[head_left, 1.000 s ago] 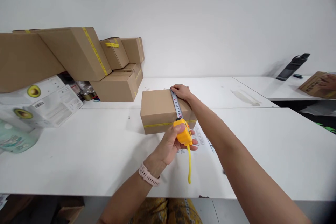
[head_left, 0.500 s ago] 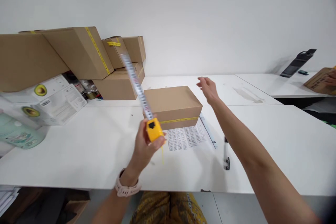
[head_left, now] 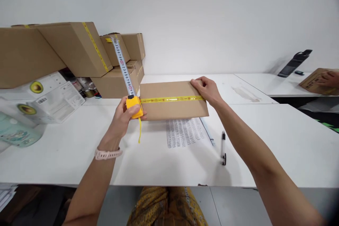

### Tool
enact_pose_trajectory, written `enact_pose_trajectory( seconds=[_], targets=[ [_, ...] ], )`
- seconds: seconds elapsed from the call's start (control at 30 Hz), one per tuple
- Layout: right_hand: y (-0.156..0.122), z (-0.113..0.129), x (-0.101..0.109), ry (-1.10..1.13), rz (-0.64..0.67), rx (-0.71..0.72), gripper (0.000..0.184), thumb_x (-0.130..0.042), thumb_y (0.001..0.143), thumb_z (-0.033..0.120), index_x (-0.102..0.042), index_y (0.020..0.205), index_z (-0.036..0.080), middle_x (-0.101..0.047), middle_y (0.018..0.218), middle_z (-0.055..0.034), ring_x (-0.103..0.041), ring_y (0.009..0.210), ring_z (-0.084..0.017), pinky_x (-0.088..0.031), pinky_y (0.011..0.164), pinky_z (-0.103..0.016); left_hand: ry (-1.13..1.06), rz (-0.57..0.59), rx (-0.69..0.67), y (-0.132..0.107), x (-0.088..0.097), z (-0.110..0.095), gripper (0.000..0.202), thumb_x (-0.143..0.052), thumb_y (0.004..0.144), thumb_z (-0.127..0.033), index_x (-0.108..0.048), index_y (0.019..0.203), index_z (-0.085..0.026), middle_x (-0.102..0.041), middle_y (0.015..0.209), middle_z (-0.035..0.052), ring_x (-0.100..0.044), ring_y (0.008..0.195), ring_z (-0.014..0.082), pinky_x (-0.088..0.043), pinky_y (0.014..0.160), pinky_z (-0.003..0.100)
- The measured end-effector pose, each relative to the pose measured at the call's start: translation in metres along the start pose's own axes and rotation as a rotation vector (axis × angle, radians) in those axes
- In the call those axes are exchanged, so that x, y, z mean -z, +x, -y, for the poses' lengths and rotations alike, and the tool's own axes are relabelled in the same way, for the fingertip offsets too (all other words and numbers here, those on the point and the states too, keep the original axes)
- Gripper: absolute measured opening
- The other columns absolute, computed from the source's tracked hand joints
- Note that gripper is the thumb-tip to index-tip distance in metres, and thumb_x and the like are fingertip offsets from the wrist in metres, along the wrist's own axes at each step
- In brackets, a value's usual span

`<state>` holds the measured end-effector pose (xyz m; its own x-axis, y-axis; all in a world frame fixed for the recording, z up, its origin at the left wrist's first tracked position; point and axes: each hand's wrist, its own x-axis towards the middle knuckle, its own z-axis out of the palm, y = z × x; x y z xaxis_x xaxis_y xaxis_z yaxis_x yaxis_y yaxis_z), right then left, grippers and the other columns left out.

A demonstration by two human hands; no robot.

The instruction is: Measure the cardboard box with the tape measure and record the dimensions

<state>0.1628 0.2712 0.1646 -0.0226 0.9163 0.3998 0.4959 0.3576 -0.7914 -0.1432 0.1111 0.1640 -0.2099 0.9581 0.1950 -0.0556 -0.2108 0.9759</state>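
My left hand [head_left: 123, 114] is closed around a yellow tape measure [head_left: 134, 106], its blade [head_left: 123, 65] drawn out up and away from me. Fingertips of that hand also reach the left end of a cardboard box [head_left: 172, 109]. The box is tipped, with a face crossed by yellow printed tape [head_left: 171, 99] turned towards me. My right hand [head_left: 208, 90] grips the box's upper right corner, thumb on the face. Under the box's near edge lies a printed sheet [head_left: 184, 134] with rows of small text. A pen [head_left: 224, 148] rests to the right of the sheet.
Stacked cardboard boxes [head_left: 76, 47] and a white avocado-print carton [head_left: 58, 99] stand at left, beside a mint bottle [head_left: 19, 130]. On the far right are a dark bottle [head_left: 295, 64] and another person's hand [head_left: 329, 78] on a box [head_left: 309, 81]. The white table [head_left: 164, 169] ends before me.
My right hand has come down onto the box and taken hold of its corner. My left hand, with the tape measure, has moved left to the box's end. The box is now tilted towards me.
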Motion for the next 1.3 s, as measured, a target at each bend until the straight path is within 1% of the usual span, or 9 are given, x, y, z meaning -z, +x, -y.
enact_pose_trajectory(
  seconds=[0.07, 0.17, 0.27, 0.37, 0.43, 0.63, 0.73, 1.0, 1.3],
  targets=[
    [0.012, 0.0, -0.004, -0.062, -0.023, -0.022, 0.037, -0.065, 0.089, 0.057, -0.068, 0.086, 0.021, -0.061, 0.099, -0.0076, -0.057, 0.092, -0.022, -0.045, 0.086, -0.036, -0.003, -0.014, -0.015, 0.002, -0.002, -0.005, 0.058, -0.086, 0.065, -0.047, -0.056, 0.106, -0.019, -0.063, 0.12, 0.0063, -0.073, 0.074, 0.021, -0.065, 0.066, 0.041],
    [0.022, -0.005, -0.012, -0.095, -0.045, 0.079, 0.027, -0.06, 0.093, 0.044, -0.063, 0.081, 0.02, -0.061, 0.114, -0.0125, -0.057, 0.11, -0.026, -0.043, 0.097, -0.038, -0.032, -0.034, -0.048, -0.015, -0.014, 0.003, 0.059, -0.087, 0.065, -0.044, -0.058, 0.111, -0.021, -0.062, 0.128, 0.0087, -0.073, 0.074, 0.0213, -0.066, 0.064, 0.04],
    [0.026, -0.008, -0.013, -0.114, 0.03, 0.206, 0.019, -0.049, 0.095, 0.028, -0.064, 0.087, 0.021, -0.068, 0.115, -0.0114, -0.059, 0.11, -0.026, -0.043, 0.097, -0.039, -0.128, 0.189, 0.07, -0.05, -0.035, 0.018, 0.06, -0.087, 0.067, -0.046, -0.058, 0.114, -0.023, -0.059, 0.136, 0.0119, -0.074, 0.076, 0.0226, -0.066, 0.062, 0.04],
    [0.026, -0.007, -0.011, -0.154, 0.104, 0.238, 0.025, -0.042, 0.095, 0.026, -0.067, 0.099, 0.022, -0.074, 0.106, -0.0086, -0.063, 0.097, -0.026, -0.046, 0.089, -0.04, -0.257, 0.47, 0.273, -0.079, -0.06, 0.027, 0.057, -0.085, 0.071, -0.049, -0.057, 0.114, -0.023, -0.054, 0.143, 0.0139, -0.074, 0.079, 0.0223, -0.066, 0.063, 0.038],
    [0.024, -0.005, -0.009, -0.222, 0.102, 0.262, 0.03, -0.039, 0.096, 0.027, -0.067, 0.104, 0.022, -0.074, 0.107, -0.0096, -0.063, 0.095, -0.027, -0.046, 0.085, -0.041, -0.317, 0.546, 0.345, -0.086, -0.071, 0.031, 0.054, -0.084, 0.074, -0.048, -0.057, 0.112, -0.022, -0.053, 0.142, 0.0134, -0.074, 0.08, 0.0208, -0.066, 0.064, 0.035],
    [0.018, 0.002, -0.007, -0.492, 0.135, 0.453, 0.05, -0.029, 0.098, 0.02, -0.054, 0.142, 0.024, -0.071, 0.101, -0.0103, -0.06, 0.094, -0.03, -0.043, 0.085, -0.045, -0.361, 0.548, 0.402, -0.088, -0.08, 0.046, 0.053, -0.084, 0.074, -0.047, -0.056, 0.11, -0.021, -0.052, 0.134, 0.0105, -0.074, 0.079, 0.0185, -0.065, 0.063, 0.031],
    [0.02, 0.006, -0.006, -0.626, 0.185, 0.49, 0.058, -0.029, 0.098, 0.018, -0.047, 0.152, 0.03, -0.066, 0.099, -0.0104, -0.057, 0.091, -0.029, -0.042, 0.084, -0.043, -0.369, 0.545, 0.421, -0.094, -0.079, 0.052, 0.054, -0.085, 0.073, -0.048, -0.056, 0.111, -0.021, -0.051, 0.136, 0.0103, -0.074, 0.078, 0.0171, -0.065, 0.063, 0.031],
    [0.024, 0.015, -0.006, -0.774, 0.274, 0.518, 0.058, -0.035, 0.099, 0.018, -0.055, 0.148, 0.043, -0.063, 0.109, -0.0113, -0.055, 0.09, -0.027, -0.04, 0.08, -0.04, -0.378, 0.533, 0.441, -0.103, -0.086, 0.053, 0.06, -0.086, 0.07, -0.05, -0.053, 0.111, -0.021, -0.052, 0.133, 0.0109, -0.073, 0.079, 0.0173, -0.064, 0.064, 0.031],
    [0.019, 0.014, -0.007, -0.785, 0.238, 0.539, 0.057, -0.032, 0.101, 0.02, -0.055, 0.148, 0.042, -0.064, 0.111, -0.0113, -0.055, 0.091, -0.027, -0.041, 0.081, -0.041, -0.288, 0.511, 0.459, -0.108, -0.095, 0.054, 0.057, -0.086, 0.067, -0.044, -0.05, 0.105, -0.022, -0.055, 0.13, 0.0102, -0.068, 0.086, 0.0175, -0.062, 0.071, 0.034]
  ],
)
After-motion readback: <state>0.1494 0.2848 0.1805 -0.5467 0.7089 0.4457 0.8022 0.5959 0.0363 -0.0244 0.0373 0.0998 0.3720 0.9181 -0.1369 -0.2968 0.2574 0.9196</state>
